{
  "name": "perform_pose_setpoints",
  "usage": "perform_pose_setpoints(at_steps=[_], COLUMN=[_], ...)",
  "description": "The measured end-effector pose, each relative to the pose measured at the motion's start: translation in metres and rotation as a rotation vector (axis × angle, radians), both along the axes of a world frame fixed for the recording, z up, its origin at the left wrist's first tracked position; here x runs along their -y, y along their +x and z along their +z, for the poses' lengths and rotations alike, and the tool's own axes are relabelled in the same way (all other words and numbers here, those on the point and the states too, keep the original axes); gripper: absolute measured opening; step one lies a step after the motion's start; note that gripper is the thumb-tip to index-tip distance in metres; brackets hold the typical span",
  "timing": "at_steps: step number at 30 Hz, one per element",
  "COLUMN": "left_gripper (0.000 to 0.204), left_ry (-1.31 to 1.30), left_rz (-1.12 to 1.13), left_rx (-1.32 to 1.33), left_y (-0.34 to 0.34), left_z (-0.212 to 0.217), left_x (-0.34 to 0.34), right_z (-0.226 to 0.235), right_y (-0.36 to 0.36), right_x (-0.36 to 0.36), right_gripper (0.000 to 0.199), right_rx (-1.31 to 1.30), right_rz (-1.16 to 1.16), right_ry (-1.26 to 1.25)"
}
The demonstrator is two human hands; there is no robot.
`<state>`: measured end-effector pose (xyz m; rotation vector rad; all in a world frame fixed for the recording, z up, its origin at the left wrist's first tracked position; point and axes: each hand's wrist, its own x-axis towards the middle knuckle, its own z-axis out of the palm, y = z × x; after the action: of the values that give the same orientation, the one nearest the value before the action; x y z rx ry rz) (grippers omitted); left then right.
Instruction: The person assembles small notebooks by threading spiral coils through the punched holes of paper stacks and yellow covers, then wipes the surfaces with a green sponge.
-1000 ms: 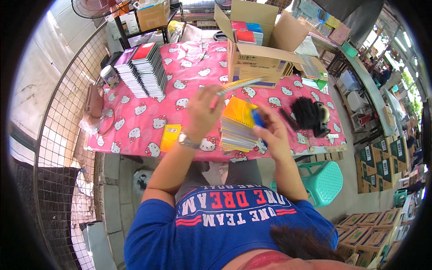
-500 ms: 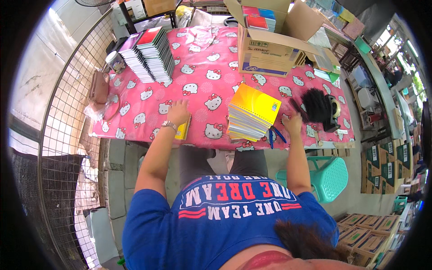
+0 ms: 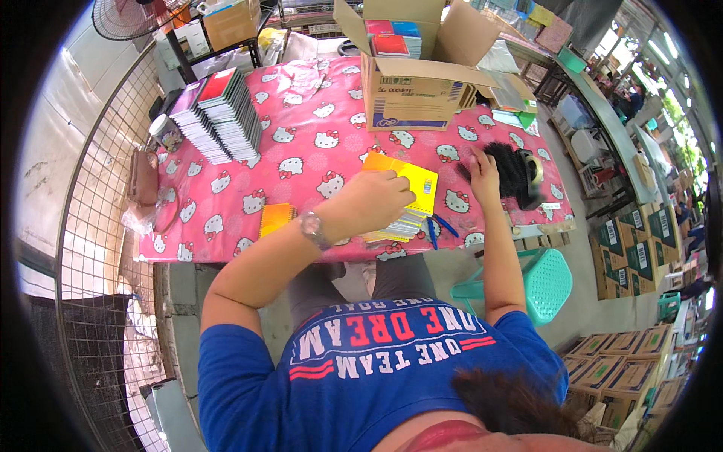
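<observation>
My left hand (image 3: 376,200), with a watch on its wrist, reaches across a stack of spiral-bound yellow notebooks (image 3: 423,188). Its fingers are bent together onto the top notebook; the thumb is hidden beneath. A single yellow-orange notebook (image 3: 276,218) lies on the table beside my left forearm. My right hand (image 3: 484,175) is raised, fingers apart, at the left edge of a black bristly bundle (image 3: 508,167); whether it touches the bundle I cannot tell. A V-shaped tool with blue handles (image 3: 444,228) lies at the stack's front right.
Two tall notebook stacks (image 3: 222,117) stand at the back left, by a jar (image 3: 165,132) and a brown bag (image 3: 141,177). An open carton (image 3: 410,98) with notebooks stands at the back. A tape dispenser (image 3: 535,181) is at right; a green stool (image 3: 548,286) stands below the table edge.
My left hand has left the single notebook and moved right onto the yellow stack. My right hand has shifted up and away from the blue-handled tool to the black bundle. The view has shifted slightly.
</observation>
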<state>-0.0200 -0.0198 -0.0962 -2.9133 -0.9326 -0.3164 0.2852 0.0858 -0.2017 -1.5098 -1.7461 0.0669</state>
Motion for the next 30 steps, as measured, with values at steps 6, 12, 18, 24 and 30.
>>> perform_pose_setpoints(at_steps=[6, 12, 18, 24, 30], left_gripper=[0.025, 0.023, 0.019, 0.020, 0.030], left_ry=[-0.038, 0.082, 0.104, 0.110, 0.141], left_rz=[0.101, 0.148, 0.160, 0.166, 0.172], left_rx=[0.216, 0.374, 0.415, 0.412, 0.357], left_y=[0.006, 0.022, 0.024, 0.027, 0.036], left_z=[0.040, 0.025, 0.018, 0.021, 0.025], left_x=[-0.022, -0.023, -0.027, -0.028, -0.021], right_z=[0.100, 0.112, 0.118, 0.112, 0.143], right_y=[-0.048, -0.063, -0.070, -0.063, -0.072], right_x=[0.082, 0.091, 0.101, 0.097, 0.116], right_gripper=[0.022, 0.024, 0.026, 0.028, 0.030], right_rx=[-0.317, -0.350, -0.059, -0.261, -0.147], right_rz=[0.515, 0.535, 0.427, 0.548, 0.432], right_ry=[-0.033, 0.079, 0.195, 0.104, -0.045])
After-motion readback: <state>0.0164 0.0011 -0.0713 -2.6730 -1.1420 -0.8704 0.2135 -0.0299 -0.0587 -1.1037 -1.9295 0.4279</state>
